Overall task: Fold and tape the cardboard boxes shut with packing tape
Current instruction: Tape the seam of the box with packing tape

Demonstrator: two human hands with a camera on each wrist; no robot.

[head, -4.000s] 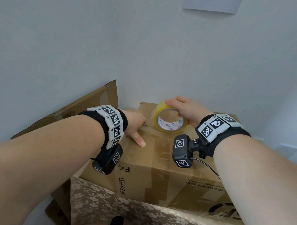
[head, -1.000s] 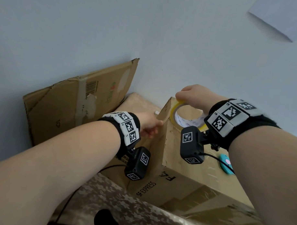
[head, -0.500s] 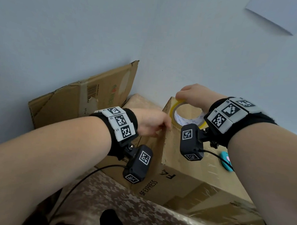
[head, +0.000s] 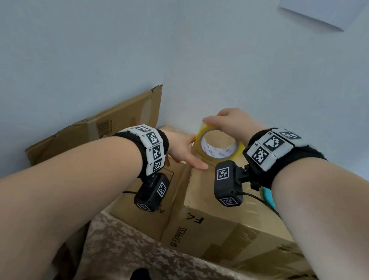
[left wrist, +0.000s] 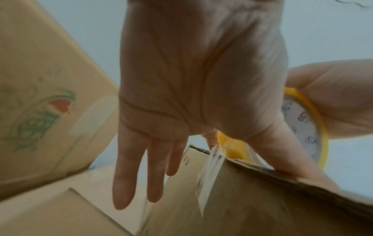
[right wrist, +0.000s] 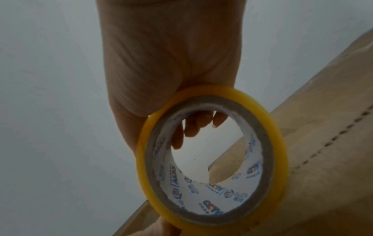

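Cardboard box side printed "SF EXPRESS". Tape roll stands on edge at box's far top corner; core lettering too blurred to read. Right hand curled over roll's top, gripping it. Left hand fingers straight, thumb pressing top edge just beside roll.

"SF EXPRESS" on the cardboard box; "CCTV" inside the tape roll.
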